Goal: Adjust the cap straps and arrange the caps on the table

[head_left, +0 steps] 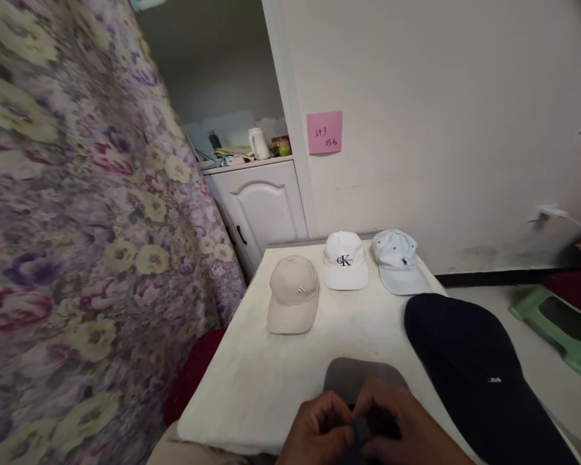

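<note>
At the near edge of the table, a grey cap (361, 376) lies under my two hands, with its rounded crown pointing away from me. My left hand (319, 429) is closed, pinching the dark strap (361, 429) at the cap's near side. From the other side my right hand (399, 420) pinches the same strap, its fingertips close to the left ones. Part of the cap is covered by my hands, and the strap's fastening is too blurred to make out. A navy cap (469, 361) lies to the right of my right hand, its brim towards me.
A beige cap (293, 290), a white cap (345, 261) and a pale blue cap (397, 261) sit farther back on the white table (252, 381). A floral curtain (91, 258) hangs at left. A green stool (552, 329) stands on the floor at right.
</note>
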Demonstrator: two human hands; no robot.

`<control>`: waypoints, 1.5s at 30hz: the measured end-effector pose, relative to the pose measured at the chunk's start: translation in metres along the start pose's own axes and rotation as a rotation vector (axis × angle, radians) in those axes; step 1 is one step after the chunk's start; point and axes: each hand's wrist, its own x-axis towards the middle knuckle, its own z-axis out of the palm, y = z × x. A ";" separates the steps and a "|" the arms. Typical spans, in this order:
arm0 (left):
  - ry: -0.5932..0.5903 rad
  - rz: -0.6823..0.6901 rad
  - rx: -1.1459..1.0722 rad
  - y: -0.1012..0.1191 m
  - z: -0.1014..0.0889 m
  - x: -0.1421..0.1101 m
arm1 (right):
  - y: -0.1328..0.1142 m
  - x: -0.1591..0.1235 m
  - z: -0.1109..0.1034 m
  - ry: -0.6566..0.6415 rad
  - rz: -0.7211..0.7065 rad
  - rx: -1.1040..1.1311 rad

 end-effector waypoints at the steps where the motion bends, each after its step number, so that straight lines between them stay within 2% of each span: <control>1: -0.002 0.004 -0.004 0.000 0.000 0.000 | -0.001 0.000 -0.001 0.001 0.000 -0.001; 12: -0.006 0.015 -0.093 0.008 0.001 -0.001 | -0.003 -0.001 -0.002 -0.004 -0.025 -0.025; 20: -0.005 0.039 -0.045 0.006 0.000 0.001 | -0.014 -0.005 -0.009 -0.022 -0.024 -0.136; 22: -0.012 0.036 -0.062 0.006 0.001 0.001 | -0.010 -0.005 -0.007 -0.028 -0.026 -0.091; 28: -0.076 0.047 -0.084 0.001 -0.001 0.000 | -0.003 -0.001 -0.006 -0.059 -0.125 0.305; 32: -0.105 0.050 -0.077 0.003 0.000 -0.003 | -0.001 -0.003 -0.008 -0.059 -0.067 0.354; 36: -0.079 0.022 -0.112 0.007 0.001 -0.007 | 0.001 -0.010 -0.015 -0.015 -0.077 0.378; 38: -0.059 0.025 -0.109 0.008 0.000 -0.008 | 0.000 -0.014 -0.018 -0.058 -0.057 0.278; 40: -0.050 0.033 -0.094 0.010 -0.001 -0.008 | -0.002 -0.015 -0.018 -0.163 -0.009 0.200; 43: -0.080 0.044 -0.109 0.015 0.000 -0.010 | -0.005 -0.014 -0.012 -0.281 0.075 0.261; 45: -0.143 0.040 -0.130 0.021 0.003 -0.014 | -0.007 -0.012 -0.008 -0.290 0.096 0.311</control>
